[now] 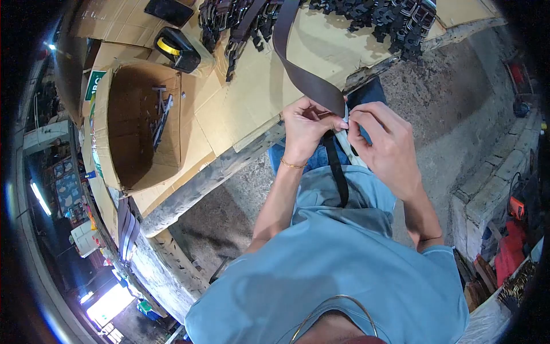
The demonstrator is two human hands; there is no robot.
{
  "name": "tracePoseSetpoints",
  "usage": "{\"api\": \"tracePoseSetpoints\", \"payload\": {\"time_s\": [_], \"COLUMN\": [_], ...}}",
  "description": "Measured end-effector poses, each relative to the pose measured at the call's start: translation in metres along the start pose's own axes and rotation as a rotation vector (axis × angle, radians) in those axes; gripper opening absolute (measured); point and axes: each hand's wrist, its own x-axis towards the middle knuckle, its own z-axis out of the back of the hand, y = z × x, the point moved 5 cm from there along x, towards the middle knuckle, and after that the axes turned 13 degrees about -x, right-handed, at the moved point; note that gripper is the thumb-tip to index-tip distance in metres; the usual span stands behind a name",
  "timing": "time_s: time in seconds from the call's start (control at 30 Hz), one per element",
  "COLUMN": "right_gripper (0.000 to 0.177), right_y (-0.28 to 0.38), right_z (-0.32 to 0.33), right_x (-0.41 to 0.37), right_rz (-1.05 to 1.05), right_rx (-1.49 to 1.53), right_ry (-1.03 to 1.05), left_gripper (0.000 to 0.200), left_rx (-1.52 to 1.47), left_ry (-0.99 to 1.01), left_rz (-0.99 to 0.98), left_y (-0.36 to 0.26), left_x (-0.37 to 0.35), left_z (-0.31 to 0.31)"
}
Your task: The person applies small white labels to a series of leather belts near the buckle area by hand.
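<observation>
A dark brown belt strap (309, 80) comes down in a curve from the cardboard-covered table (240, 114) to my hands. My left hand (308, 127) pinches its lower end between thumb and fingers. Close against it, my right hand (385, 140) has thumb and forefinger pressed together at the strap's edge; whatever small thing may be between those fingertips is hidden. A pale strip (345, 143) shows just under the fingers, and a black strap end (338, 178) hangs below my left hand, in front of my blue shirt.
Belts with metal buckles (401, 20) lie heaped at the table's far side. An open cardboard box (143, 123) on the left holds pale strips. Behind it are a tape dispenser (177, 50) and a dark flat phone-like object (169, 11). More straps (127, 229) hang at lower left.
</observation>
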Motion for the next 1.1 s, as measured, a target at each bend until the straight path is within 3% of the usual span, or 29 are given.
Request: {"api": "tracePoseSetpoints", "payload": {"time_s": [0.1,0.17,0.4,0.47,0.6,0.73,1.1], "right_gripper": [0.013,0.014,0.018,0.021,0.021,0.018,0.015], "right_y": [-0.004,-0.012,-0.010,-0.029,-0.039,-0.036,-0.049], "right_z": [-0.001,-0.003,0.000,-0.012,-0.024,-0.022,-0.036], "right_x": [0.001,0.001,0.007,0.005,0.004,0.005,-0.003], "right_rz": [-0.021,-0.140,-0.067,-0.363,-0.415,-0.410,-0.529], "right_rx": [0.071,0.291,0.252,0.582,0.647,0.558,0.663], "right_ry": [-0.015,0.048,-0.013,0.037,0.164,0.147,0.232], "left_gripper": [0.024,0.027,0.038,0.039,0.037,0.029,0.015], "left_rx": [-0.005,-0.032,-0.234,-0.310,-0.337,-0.172,0.138], "left_ry": [0.012,0.025,0.139,0.147,0.118,0.093,-0.132], "left_rz": [0.005,0.002,-0.034,-0.070,-0.089,-0.099,-0.149], "left_y": [0.006,0.010,0.007,0.003,0.008,0.011,0.003], "left_x": [0.000,-0.001,-0.006,-0.010,-0.016,-0.019,-0.029], "left_z": [0.006,0.008,-0.001,-0.007,-0.012,-0.006,-0.009]}}
